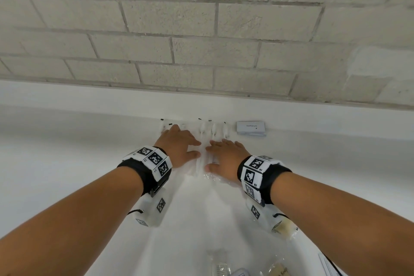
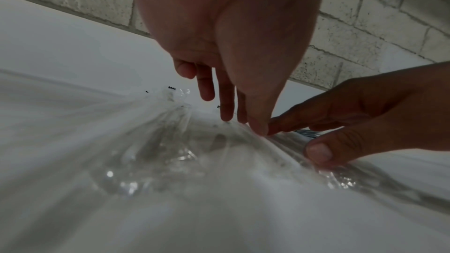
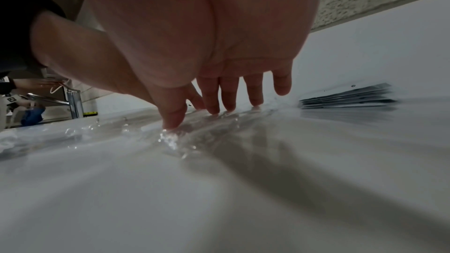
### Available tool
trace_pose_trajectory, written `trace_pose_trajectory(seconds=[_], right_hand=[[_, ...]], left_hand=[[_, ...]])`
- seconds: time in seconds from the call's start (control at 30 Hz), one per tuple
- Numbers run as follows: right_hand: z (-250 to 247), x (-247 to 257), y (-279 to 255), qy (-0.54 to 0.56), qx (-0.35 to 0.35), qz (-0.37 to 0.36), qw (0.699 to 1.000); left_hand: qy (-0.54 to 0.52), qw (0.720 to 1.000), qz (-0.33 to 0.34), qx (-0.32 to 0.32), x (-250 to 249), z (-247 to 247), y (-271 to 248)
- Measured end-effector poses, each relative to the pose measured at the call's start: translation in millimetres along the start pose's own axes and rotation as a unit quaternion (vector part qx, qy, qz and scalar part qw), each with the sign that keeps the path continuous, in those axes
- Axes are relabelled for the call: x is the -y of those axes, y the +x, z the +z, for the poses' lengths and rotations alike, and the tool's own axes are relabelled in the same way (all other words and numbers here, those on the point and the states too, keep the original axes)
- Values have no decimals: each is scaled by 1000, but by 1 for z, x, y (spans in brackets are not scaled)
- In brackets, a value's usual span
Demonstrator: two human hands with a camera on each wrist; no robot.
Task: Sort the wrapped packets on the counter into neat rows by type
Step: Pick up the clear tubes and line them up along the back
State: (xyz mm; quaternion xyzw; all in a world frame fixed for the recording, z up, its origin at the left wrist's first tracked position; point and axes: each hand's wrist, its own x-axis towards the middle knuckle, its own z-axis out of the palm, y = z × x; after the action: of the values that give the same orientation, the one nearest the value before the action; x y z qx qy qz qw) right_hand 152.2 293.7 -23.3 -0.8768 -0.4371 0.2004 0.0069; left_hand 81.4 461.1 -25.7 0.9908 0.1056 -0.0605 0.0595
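Several clear-wrapped toothbrush packets (image 1: 202, 132) lie side by side on the white counter (image 1: 67, 163), against the back ledge. My left hand (image 1: 181, 145) rests flat on the left packets with straight fingers. My right hand (image 1: 226, 154) lies flat on the right packets, thumb and fingertips pressing the crinkled plastic (image 3: 170, 138). In the left wrist view my left fingertips (image 2: 226, 116) touch the wrapping (image 2: 170, 153) and my right hand (image 2: 353, 122) comes in from the right. The two hands almost meet over the middle packet.
A small stack of white toothpaste packets (image 1: 251, 128) sits right of the row, also seen as a stack (image 3: 348, 97). More wrapped packets (image 1: 277, 270) lie near the counter's front edge. A grey block wall (image 1: 201, 29) runs behind. A faucet (image 3: 73, 103) stands far left.
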Motion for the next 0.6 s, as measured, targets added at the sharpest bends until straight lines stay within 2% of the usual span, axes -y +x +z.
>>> trace_pose_trajectory(seconds=[0.27,0.37,0.47,0.6], right_hand=[[-1,2,0,-1,-7,-3,1000],[-5,6,-2,4,-57,-15,998],[-12,17,0,24,-96,-16,995],[-11,43,8,28,-77,-55,995]], left_hand=[[-51,998,-12,-27,4,4,-5],[-119,987,-39,-97,13,-3,-13],[-155,971,-104,-152,33,-11,-22],[-153,972,-161,-78,50,-7,-34]])
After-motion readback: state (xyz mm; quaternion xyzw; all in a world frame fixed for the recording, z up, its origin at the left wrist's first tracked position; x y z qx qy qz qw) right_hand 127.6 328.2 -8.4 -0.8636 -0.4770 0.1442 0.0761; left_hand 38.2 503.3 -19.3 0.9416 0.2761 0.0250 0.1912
